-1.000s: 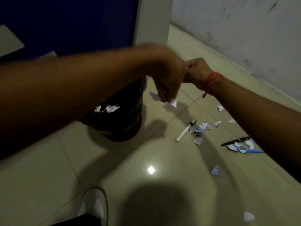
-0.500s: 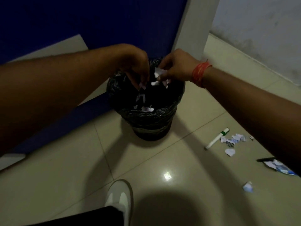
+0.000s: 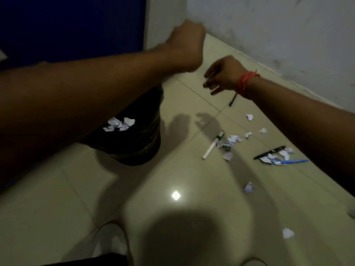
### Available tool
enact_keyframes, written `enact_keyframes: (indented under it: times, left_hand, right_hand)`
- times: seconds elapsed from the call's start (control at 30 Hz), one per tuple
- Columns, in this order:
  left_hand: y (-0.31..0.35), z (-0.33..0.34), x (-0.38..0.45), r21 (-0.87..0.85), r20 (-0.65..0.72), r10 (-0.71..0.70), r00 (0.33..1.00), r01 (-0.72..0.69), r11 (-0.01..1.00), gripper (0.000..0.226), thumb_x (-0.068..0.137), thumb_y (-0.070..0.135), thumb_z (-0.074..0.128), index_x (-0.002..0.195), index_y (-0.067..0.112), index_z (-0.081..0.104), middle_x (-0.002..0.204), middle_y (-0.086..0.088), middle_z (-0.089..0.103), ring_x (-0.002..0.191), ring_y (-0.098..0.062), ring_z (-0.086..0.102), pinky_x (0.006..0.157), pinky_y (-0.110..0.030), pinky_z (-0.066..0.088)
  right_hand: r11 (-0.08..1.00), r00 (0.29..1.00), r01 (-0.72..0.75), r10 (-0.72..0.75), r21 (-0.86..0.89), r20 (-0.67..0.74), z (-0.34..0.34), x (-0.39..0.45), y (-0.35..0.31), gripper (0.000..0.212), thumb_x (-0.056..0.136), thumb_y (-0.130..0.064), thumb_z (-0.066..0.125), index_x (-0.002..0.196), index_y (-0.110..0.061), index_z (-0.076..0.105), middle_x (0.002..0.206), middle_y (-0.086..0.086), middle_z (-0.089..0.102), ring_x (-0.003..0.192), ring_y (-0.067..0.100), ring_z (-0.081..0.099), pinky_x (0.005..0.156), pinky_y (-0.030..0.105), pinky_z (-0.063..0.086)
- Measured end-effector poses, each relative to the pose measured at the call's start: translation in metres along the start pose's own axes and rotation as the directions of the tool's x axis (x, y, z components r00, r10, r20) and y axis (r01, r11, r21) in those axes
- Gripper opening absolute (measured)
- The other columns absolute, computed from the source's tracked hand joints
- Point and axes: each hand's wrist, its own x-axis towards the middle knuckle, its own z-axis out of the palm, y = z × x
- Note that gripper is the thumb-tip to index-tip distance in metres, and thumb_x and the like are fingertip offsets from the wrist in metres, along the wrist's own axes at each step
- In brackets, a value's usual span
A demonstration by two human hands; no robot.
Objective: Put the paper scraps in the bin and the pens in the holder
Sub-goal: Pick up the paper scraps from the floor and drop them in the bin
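Moved: since half a second back, both my hands have left the bin [image 3: 134,143] and swung right toward the litter; the view has panned with them.
Scraps: a few lie white in the bin [image 3: 119,124]; the rest [image 3: 233,140] are scattered on the floor [image 3: 192,217] among the pens.
Handling: I judge the scraps weightless, soft and crushable, so I pinch or rake them into a bunch; the pens are stiff and smooth, best taken mid-barrel.
Pens: a marker [image 3: 212,145], a black pen [image 3: 269,152] and a blue pen [image 3: 294,161] lie near the scraps; another dark one [image 3: 232,100] lies farther off.
Holder: not in view.
Left hand [image 3: 187,46]: curled into a loose fist, raised; I cannot tell if it holds anything.
Right hand [image 3: 222,74]: fingers half open, pointing down, apparently empty, touching nothing.
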Motion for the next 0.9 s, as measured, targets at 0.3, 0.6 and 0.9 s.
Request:
enact_keyframes:
  times: [0.3,0.6,0.9]
  left_hand:
    - [0.106,0.174,-0.032,-0.136,0.578,0.283,0.766,-0.251,0.958,0.052,0.081,0.022,0.073,0.128,0.009,0.056,0.127,-0.013,0.060,0.117,-0.027,0.060,0.093,-0.035,0.051]
    - [0.111,0.276,-0.118,0.163,0.594,0.107,0.797,-0.249,0.955,0.049,0.093,0.015,0.056,0.139,0.005,0.045,0.148,-0.032,0.029,0.127,-0.042,0.043,0.089,-0.041,0.051]
    - [0.107,0.264,-0.092,0.139,0.511,0.285,0.811,-0.406,0.903,0.035,0.040,0.016,0.096,0.067,0.006,0.074,0.075,-0.016,0.067,0.065,-0.027,0.066,0.056,-0.028,0.054]
  right_hand:
    - [0.724,0.926,-0.218,0.366,-0.655,0.096,-0.033,-0.060,0.163,0.059,0.071,-0.019,0.085,0.124,-0.013,0.060,0.119,0.012,0.066,0.105,0.028,0.064,0.092,0.037,0.052]
    - [0.786,0.937,-0.253,0.345,-0.564,0.060,-0.024,-0.037,0.220,0.065,0.076,-0.019,0.080,0.135,-0.019,0.052,0.132,0.014,0.055,0.110,0.031,0.060,0.093,0.039,0.054]
    - [0.848,0.993,-0.036,0.092,-0.528,0.080,0.017,-0.019,0.236,0.025,0.079,0.006,0.065,0.098,-0.006,0.077,0.106,0.012,0.073,0.099,0.026,0.068,0.091,0.031,0.052]
